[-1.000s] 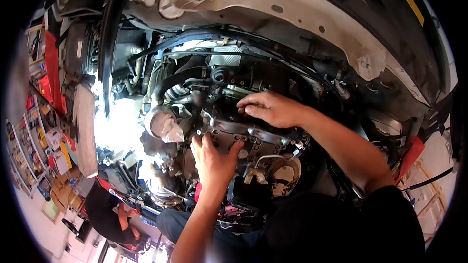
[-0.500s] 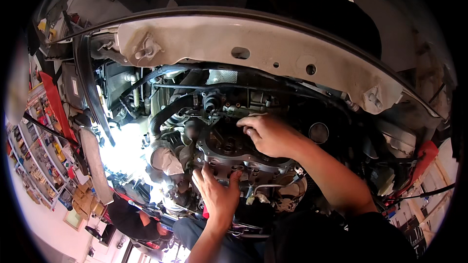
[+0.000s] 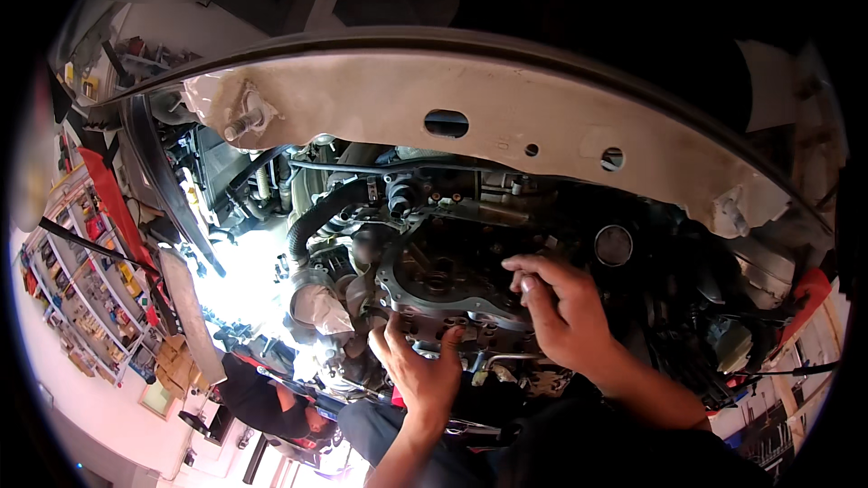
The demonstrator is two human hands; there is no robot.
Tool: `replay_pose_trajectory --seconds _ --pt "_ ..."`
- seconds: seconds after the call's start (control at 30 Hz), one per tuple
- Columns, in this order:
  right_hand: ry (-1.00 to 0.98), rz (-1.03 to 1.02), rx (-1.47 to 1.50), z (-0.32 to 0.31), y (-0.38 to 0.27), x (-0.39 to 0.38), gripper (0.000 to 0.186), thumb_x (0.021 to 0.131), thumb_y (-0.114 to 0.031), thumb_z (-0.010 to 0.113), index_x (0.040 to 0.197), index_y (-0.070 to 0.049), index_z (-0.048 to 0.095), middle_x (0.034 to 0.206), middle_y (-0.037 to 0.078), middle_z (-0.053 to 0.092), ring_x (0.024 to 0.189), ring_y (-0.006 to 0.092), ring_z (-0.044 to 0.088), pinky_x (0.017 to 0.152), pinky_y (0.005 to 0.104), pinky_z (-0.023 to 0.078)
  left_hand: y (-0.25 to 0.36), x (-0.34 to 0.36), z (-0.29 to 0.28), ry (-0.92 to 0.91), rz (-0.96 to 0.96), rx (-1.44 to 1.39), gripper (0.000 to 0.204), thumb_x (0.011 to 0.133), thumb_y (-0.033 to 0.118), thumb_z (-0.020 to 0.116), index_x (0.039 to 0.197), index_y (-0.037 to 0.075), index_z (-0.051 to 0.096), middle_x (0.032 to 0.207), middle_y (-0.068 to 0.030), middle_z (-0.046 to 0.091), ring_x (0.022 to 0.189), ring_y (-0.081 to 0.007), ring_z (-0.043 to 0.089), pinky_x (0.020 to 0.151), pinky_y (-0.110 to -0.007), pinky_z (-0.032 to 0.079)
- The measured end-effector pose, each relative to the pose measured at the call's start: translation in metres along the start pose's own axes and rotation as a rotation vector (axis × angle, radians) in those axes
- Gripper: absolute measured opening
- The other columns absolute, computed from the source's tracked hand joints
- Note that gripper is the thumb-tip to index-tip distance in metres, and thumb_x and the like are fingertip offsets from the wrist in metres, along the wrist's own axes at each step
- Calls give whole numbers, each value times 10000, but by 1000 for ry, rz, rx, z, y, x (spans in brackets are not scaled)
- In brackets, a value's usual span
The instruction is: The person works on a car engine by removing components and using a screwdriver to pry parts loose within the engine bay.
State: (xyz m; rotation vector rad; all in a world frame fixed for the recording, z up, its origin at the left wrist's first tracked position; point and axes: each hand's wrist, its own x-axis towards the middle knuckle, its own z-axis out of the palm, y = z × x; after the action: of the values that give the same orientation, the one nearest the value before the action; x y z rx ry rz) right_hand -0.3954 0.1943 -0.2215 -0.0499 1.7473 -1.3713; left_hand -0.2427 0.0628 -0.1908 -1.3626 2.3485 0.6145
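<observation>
The opened engine (image 3: 434, 276) has an exposed metal housing with a curved, bolt-holed rim and a dark interior. My left hand (image 3: 416, 366) touches its lower front edge, fingers apart, with the fingertips just below the rim. My right hand (image 3: 570, 316) is over the housing's right part, index finger extended and thumb beside it, with no held object visible; some fingertips are hidden. A ribbed black hose (image 3: 316, 221) curves at the housing's left. A round fitting covered in crumpled pale material (image 3: 321, 307) sits left of my left hand.
A pale crossbeam (image 3: 362, 99) with holes and studs spans above the engine. A bright light (image 3: 244, 267) glares at the left. Shelving with parts (image 3: 81, 289) stands beyond. Another person in dark clothing (image 3: 253, 393) bends at the lower left. A red panel (image 3: 805, 303) is at the right.
The view has shifted, so the crossbeam and engine sit lower in the picture. My right hand has moved right and down across the housing. My left hand stays at the lower edge.
</observation>
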Motion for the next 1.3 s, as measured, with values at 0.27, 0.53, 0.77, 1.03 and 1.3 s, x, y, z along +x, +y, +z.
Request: replay_pose_trajectory --seconds 0.27,0.53,0.77,1.03,1.3 --pt "177 131 301 -17 10 -10 211 1009 -133 539 1128 3 649 765 12 587 671 58 509 613 218 420 -3 -2 -1 -100 -91 -58 856 713 274 867 1342 -69 398 1271 -292 384 1180 -438 453 1000 -500 388" --pt "245 199 613 0 12 -10 321 1048 -276 481 1101 -1 639 739 33 564 608 68 478 541 215 389 -9 -2 -1 -9 -26 -134 742 723 285 868 1237 -51 453 1100 -176 465 1034 -335 495 918 -441 415" --pt "97 242 186 -37 12 11 264 1028 -214 508 1137 -7 632 797 45 612 657 70 555 571 199 441 -5 3 5 -54 -59 -176 830 683 248 889 1295 -71 429 1212 -240 414 1118 -409 488 966 -484 413" --pt "-595 264 -581 -41 10 53 326 911 14 439 1160 21 649 1108 162 640 1047 293 639 936 362 501 -26 3 12 0 37 -298 761 679 98 817 1304 -26 400 1162 -135 439 1121 -286 452 1018 -412 356" --pt "-219 292 -402 -55 -3 14 305 947 -88 496 1187 49 624 979 100 625 920 166 591 861 306 475 -25 -5 17 -22 -133 -698 1029 777 399 845 1458 -36 207 1355 -184 429 1196 -279 510 1024 -384 411"
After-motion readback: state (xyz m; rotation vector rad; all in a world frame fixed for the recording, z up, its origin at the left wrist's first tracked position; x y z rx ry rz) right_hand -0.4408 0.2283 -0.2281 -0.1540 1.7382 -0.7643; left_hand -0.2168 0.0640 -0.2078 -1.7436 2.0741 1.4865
